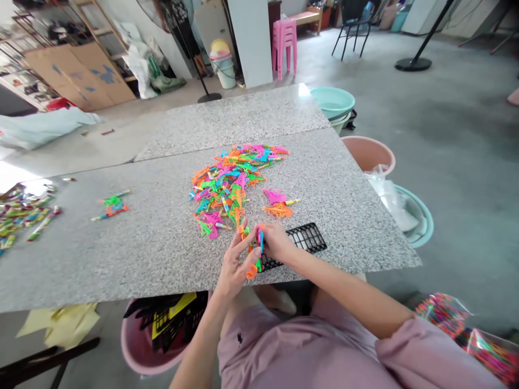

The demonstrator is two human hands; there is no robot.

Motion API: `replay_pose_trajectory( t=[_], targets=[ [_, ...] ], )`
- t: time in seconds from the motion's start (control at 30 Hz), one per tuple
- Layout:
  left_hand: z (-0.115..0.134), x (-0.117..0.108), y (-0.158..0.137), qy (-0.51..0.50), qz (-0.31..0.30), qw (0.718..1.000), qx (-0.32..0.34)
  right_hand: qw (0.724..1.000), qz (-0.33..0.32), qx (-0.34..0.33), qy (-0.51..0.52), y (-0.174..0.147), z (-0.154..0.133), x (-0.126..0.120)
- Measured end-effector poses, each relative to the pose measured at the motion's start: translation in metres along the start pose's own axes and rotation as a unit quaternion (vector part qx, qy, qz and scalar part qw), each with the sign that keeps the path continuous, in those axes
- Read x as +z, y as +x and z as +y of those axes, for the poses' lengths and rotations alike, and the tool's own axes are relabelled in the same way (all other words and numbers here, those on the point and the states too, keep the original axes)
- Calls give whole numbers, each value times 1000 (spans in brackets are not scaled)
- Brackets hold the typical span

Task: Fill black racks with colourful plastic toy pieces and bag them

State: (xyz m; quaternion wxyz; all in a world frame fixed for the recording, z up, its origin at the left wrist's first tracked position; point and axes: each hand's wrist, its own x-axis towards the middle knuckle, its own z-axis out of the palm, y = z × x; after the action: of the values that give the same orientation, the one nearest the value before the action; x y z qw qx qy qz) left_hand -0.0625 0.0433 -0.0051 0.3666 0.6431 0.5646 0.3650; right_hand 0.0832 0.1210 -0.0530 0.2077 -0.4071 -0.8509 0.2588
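Just above the near edge of the table, my left hand (232, 267) is closed round several small bright plastic toys (251, 272), orange and green. My right hand (279, 243) meets it there, its fingers pinching a pink and blue toy (260, 237) against the others. Their exact shape is partly hidden by my fingers. A black plastic grid tray (308, 237) lies under and beside the right hand. Beyond both hands spreads a pile of similar coloured toys (231, 181). A pink toy (274, 195) and an orange toy (279, 209) lie apart, right of the pile.
Further left on the speckled table (162, 237) are a few toys (113, 205) and a heap of small wrapped sticks (28, 210). A pink tub (133, 346) with black and yellow trays stands below the front edge. More basins (367, 154) line the right side.
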Motion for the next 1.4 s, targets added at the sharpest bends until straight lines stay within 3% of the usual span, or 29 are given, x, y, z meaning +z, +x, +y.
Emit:
replay_pose_trajectory(
  t=[0.23, 0.47, 0.53, 0.6, 0.7, 0.8, 0.9, 1.0, 1.07, 1.13, 1.2, 1.27, 1.4],
  targets=[
    [-5, 8, -3, -130, 99, 986, 4, 996, -79, 14, -45, 12, -15, -16],
    [-2, -7, 1, -30, 89, 994, 52, 994, -91, 9, -67, 12, -26, -14],
    [1, -12, 2, 6, 71, 995, 71, 994, -92, -25, -59, 10, -16, -19],
    [3, -14, 2, 27, 56, 996, 68, 996, -52, -24, -65, 10, 3, -32],
    [4, -14, 2, 33, 44, 997, 50, 983, 50, 102, -146, 14, 42, -57],
    [0, -11, 1, 5, 45, 999, 30, 968, 19, 116, -223, 19, 71, -76],
    [-3, -8, 0, -49, 48, 998, 1, 977, 2, 95, -191, 12, 81, -83],
    [-1, -5, -1, -86, 51, 995, -16, 982, 64, 165, -70, -13, 72, -73],
    [2, -3, -1, -89, 58, 994, -16, 976, 65, 192, 79, -36, 55, -54],
    [4, -2, 1, -92, 64, 994, -15, 950, 15, 181, 254, -58, 34, -28],
    [4, 0, 1, -103, 66, 992, -20, 916, -14, 165, 365, -73, 12, -2],
    [2, 1, 1, -120, 63, 991, -21, 916, -11, 169, 363, -79, -3, 14],
    [-1, 4, 1, -144, 56, 988, -8, 976, -9, 185, 115, -71, -16, 14]
  ],
)
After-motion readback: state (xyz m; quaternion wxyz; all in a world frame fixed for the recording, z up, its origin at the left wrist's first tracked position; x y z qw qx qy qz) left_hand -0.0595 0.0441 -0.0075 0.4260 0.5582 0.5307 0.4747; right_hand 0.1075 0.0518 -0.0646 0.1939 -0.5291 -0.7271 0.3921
